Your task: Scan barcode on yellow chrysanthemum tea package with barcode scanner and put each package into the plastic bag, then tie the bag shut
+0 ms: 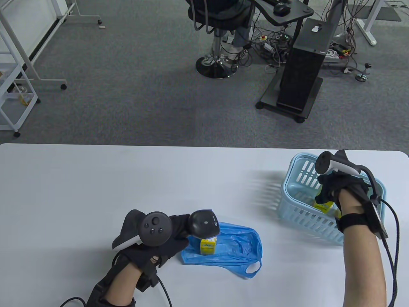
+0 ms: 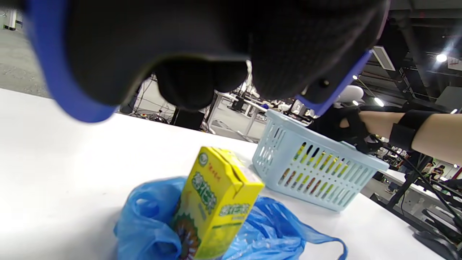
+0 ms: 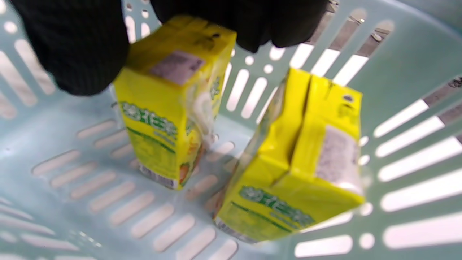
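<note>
On the left, my left hand (image 1: 159, 238) holds the barcode scanner (image 1: 204, 224), fingers curled round its handle, just above one yellow tea package (image 1: 208, 245) that stands on the blue plastic bag (image 1: 236, 247). On the right, my right hand (image 1: 335, 188) is inside the light blue basket (image 1: 294, 198) and pinches the top of a second package (image 3: 169, 108), while a third one (image 3: 303, 162) leans beside it. I would lift straight up, so the neighbour does not tip, then turn the barcode toward the scanner.
</note>
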Demonstrator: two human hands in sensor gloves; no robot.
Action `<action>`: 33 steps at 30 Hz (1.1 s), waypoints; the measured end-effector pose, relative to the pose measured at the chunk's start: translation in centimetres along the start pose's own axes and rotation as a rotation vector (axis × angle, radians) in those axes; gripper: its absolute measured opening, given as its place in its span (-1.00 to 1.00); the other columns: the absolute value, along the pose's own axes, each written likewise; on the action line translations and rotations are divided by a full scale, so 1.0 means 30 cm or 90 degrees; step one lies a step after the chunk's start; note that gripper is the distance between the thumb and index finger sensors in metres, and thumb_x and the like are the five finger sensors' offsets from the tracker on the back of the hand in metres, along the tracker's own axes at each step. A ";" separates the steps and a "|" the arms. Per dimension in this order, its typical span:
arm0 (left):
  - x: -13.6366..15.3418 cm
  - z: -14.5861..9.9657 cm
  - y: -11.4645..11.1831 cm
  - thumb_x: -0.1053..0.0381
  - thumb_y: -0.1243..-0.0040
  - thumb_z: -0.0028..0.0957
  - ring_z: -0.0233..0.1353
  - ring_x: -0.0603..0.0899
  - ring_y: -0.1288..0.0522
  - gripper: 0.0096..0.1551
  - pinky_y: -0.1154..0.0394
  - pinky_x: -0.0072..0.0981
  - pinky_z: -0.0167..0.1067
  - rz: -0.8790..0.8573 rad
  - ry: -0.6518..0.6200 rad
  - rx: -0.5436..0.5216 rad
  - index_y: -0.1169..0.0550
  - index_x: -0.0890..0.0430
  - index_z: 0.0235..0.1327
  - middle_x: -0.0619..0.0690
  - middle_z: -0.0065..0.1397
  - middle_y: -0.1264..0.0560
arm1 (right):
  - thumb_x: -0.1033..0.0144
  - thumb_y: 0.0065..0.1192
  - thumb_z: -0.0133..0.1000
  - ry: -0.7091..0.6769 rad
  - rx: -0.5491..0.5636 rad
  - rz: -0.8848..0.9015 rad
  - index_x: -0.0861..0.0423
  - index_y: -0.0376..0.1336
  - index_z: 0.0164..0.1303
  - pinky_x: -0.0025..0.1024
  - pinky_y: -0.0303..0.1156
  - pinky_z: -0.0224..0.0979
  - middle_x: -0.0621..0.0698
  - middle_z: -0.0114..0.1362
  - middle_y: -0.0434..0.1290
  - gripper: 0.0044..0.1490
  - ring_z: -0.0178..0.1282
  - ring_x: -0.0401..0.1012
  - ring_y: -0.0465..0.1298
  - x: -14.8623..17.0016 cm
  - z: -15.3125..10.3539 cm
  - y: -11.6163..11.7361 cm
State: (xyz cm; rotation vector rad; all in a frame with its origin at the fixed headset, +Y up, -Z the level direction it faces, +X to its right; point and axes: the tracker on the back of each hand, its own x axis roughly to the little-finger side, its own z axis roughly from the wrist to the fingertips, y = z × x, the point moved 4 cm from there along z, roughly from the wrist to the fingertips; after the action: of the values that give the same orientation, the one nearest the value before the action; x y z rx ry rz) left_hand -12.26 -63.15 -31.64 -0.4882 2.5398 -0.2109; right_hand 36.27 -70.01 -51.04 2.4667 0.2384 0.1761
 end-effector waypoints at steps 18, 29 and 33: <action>-0.055 -0.037 0.051 -0.07 -0.47 0.01 0.16 0.11 -0.72 -0.28 -0.61 0.00 0.10 0.010 -0.030 -0.028 -0.43 -0.06 0.45 0.01 0.33 -0.60 | -0.04 0.53 -0.33 0.030 0.214 0.001 0.05 0.17 0.44 0.03 0.36 0.49 0.15 0.54 0.21 0.10 0.51 0.09 0.37 0.004 -0.208 -0.142; -0.138 -0.063 0.079 -0.08 -0.47 0.01 0.17 0.10 -0.73 -0.28 -0.62 -0.01 0.10 0.037 -0.076 -0.060 -0.44 -0.08 0.45 0.01 0.34 -0.61 | -0.27 0.41 -0.31 -0.053 0.398 0.131 -0.01 0.22 0.34 0.10 0.45 0.39 0.16 0.49 0.23 0.03 0.39 0.09 0.38 0.025 -0.596 -0.266; -0.174 -0.063 0.071 -0.07 -0.47 0.01 0.24 0.13 -0.70 -0.28 -0.60 0.01 0.12 0.050 -0.092 -0.063 -0.43 -0.09 0.45 0.01 0.37 -0.59 | -0.30 0.39 -0.30 -0.106 0.447 0.146 -0.03 0.23 0.31 0.04 0.46 0.39 0.16 0.48 0.23 0.01 0.37 0.09 0.37 -0.039 -0.711 -0.273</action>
State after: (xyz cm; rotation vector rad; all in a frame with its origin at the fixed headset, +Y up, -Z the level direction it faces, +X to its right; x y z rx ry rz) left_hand -9.78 -59.09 -28.07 -0.4240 2.4310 -0.0205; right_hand 30.15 -51.25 -39.49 3.1855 -0.0775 -0.0295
